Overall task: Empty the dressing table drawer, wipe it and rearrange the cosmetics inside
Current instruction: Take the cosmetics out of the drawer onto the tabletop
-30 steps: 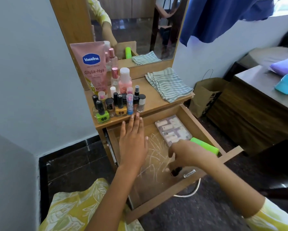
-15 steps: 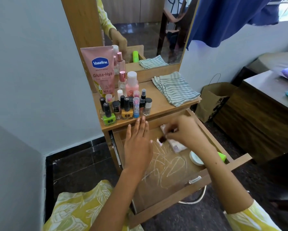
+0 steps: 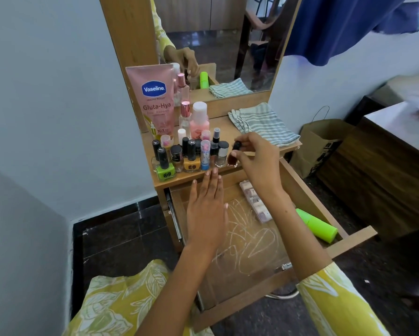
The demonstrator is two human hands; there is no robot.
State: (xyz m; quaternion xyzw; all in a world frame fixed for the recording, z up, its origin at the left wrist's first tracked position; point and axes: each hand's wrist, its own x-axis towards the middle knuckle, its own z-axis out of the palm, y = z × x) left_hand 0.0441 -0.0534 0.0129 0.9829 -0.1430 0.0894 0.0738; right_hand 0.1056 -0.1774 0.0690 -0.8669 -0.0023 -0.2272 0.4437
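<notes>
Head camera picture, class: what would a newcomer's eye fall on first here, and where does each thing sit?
The tall pink Vaseline tube stands at the tabletop's back left, above a crowd of small nail polish bottles. The right hand sets a dark bottle at the right end of that crowd. Below, the open drawer holds a bright green tube by its right wall, while the left hand lies flat inside it.

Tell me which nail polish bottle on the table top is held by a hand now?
The dark brown nail polish bottle at the right end of the front row. The right hand pinches its black cap; the green, yellow and silver bottles stand untouched.
</notes>
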